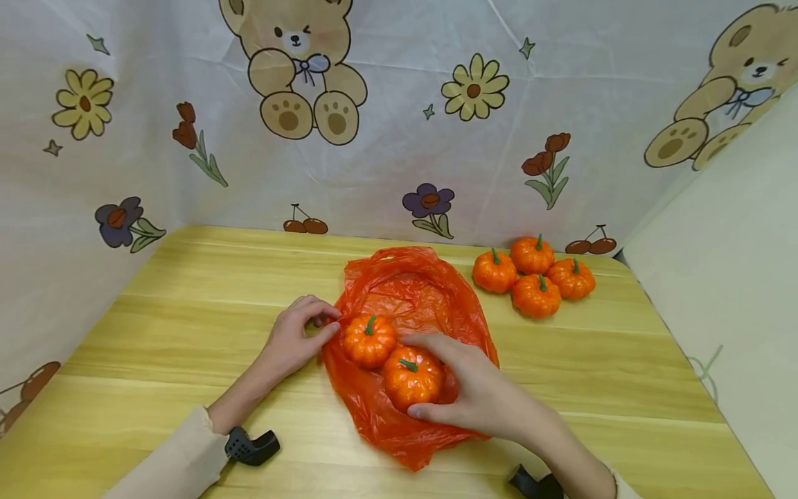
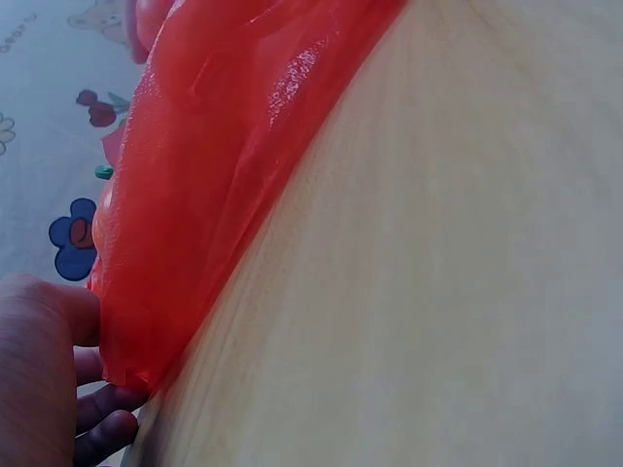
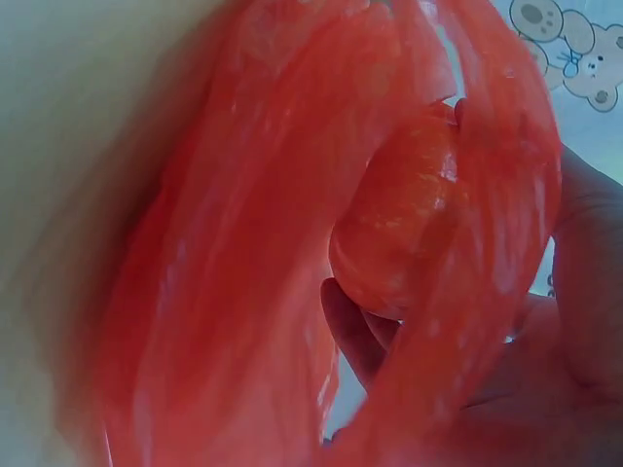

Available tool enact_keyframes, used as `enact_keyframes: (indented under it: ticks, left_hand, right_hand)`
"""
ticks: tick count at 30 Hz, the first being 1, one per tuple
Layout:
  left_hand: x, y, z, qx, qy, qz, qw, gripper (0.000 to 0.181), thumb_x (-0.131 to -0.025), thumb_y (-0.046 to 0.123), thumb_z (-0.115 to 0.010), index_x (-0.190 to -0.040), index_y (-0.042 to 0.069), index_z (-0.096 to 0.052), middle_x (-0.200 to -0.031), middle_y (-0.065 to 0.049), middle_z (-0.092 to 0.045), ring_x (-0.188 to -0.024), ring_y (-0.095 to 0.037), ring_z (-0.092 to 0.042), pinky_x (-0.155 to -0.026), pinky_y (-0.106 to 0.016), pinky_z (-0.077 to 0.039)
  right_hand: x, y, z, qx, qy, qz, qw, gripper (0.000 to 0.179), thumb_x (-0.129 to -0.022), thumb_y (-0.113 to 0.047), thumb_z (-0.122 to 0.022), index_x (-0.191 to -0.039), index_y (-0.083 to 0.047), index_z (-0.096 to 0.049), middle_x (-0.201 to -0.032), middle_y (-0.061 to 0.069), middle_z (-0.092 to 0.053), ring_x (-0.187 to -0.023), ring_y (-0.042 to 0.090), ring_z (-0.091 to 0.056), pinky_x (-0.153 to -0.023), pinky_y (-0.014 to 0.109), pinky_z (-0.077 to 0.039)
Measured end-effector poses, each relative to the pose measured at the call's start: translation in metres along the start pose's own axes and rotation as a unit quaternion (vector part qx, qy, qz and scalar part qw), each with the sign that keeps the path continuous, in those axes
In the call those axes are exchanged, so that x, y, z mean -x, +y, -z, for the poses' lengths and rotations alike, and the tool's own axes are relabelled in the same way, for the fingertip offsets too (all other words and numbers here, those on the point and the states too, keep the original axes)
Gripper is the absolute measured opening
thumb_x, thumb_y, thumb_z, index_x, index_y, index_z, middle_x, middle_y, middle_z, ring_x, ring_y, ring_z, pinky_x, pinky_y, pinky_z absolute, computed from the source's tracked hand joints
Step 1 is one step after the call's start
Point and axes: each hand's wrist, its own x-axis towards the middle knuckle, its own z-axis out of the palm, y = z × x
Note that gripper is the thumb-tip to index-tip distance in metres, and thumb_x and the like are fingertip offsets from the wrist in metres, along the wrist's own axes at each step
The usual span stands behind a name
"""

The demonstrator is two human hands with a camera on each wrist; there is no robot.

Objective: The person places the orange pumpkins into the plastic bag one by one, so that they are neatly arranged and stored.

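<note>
A red plastic bag [image 1: 408,291] lies spread with its mouth up on the table. One small orange pumpkin [image 1: 369,341] with a green stem sits inside it on the left. Beside that one, my right hand [image 1: 480,388] grips a second pumpkin [image 1: 413,380] between thumb and fingers, over the near part of the bag. My left hand [image 1: 299,329] pinches the bag's left edge; in the left wrist view the bag [image 2: 209,195] stretches up from the thumb and fingers. Film of the bag partly covers the gripped pumpkin [image 3: 394,214] in the right wrist view.
Several more pumpkins, one of them the nearest pumpkin [image 1: 536,296], stand grouped at the back right of the wooden table [image 1: 206,291]. Behind the table hangs a printed cloth [image 1: 386,152] with bears and flowers. A white surface rises along the right side.
</note>
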Motion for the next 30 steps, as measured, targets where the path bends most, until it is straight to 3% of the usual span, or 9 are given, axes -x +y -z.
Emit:
enact_keyframes:
  ticks: [11,18,30]
  left_hand:
    - [-0.002,0.001,-0.001,0.008,-0.001,-0.005,1.0000,0.011,-0.091,0.011,-0.080,-0.102,0.016,-0.079,-0.091,0.005,-0.065,-0.085,-0.015,-0.054,-0.076,-0.030,-0.045]
    - [-0.001,-0.001,0.000,0.011,0.002,-0.001,0.9999,0.012,-0.091,0.010,-0.079,-0.101,0.016,-0.079,-0.091,0.005,-0.065,-0.086,-0.015,-0.054,-0.076,-0.030,-0.045]
    - [-0.001,0.000,0.001,0.012,0.000,0.002,0.9999,0.011,-0.091,0.010,-0.079,-0.101,0.015,-0.079,-0.092,0.005,-0.066,-0.086,-0.015,-0.055,-0.077,-0.030,-0.045]
  right_hand:
    - [-0.004,0.000,-0.018,-0.004,-0.023,-0.017,0.9996,0.078,-0.084,-0.054,-0.086,-0.149,-0.029,-0.052,-0.148,-0.017,-0.055,-0.136,0.010,-0.055,-0.113,0.048,-0.048]
    - [-0.012,0.003,-0.028,0.004,-0.036,-0.013,0.9993,0.077,-0.083,-0.050,-0.089,-0.146,-0.022,-0.054,-0.140,-0.015,-0.061,-0.128,0.006,-0.059,-0.111,0.043,-0.050]
    - [-0.009,0.007,-0.025,0.018,-0.045,-0.028,0.9984,0.079,-0.084,-0.064,-0.080,-0.148,-0.024,-0.055,-0.144,-0.015,-0.061,-0.134,0.007,-0.057,-0.114,0.045,-0.048]
